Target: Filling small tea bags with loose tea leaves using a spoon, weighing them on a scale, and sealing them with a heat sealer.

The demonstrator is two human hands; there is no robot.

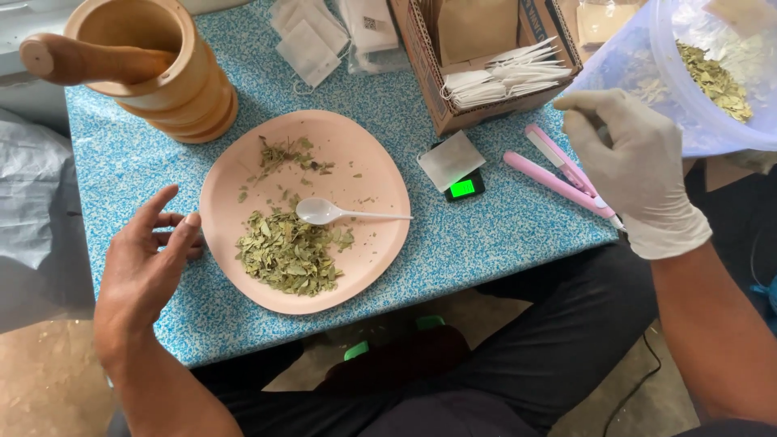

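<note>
Holding plastic bag (647, 65) in gloved right hand (639, 174), bare left hand (150, 259) beside pink plate (380, 174)

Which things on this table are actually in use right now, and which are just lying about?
In use:
- left hand, bare, open beside the pink plate
- dried leaves and white spoon on that plate
- right hand, gloved, holding the clear bag of leaves

Lying about:
- wooden mortar and pestle
- cardboard box of paper sachets
- small scale
- pink sealer
</note>
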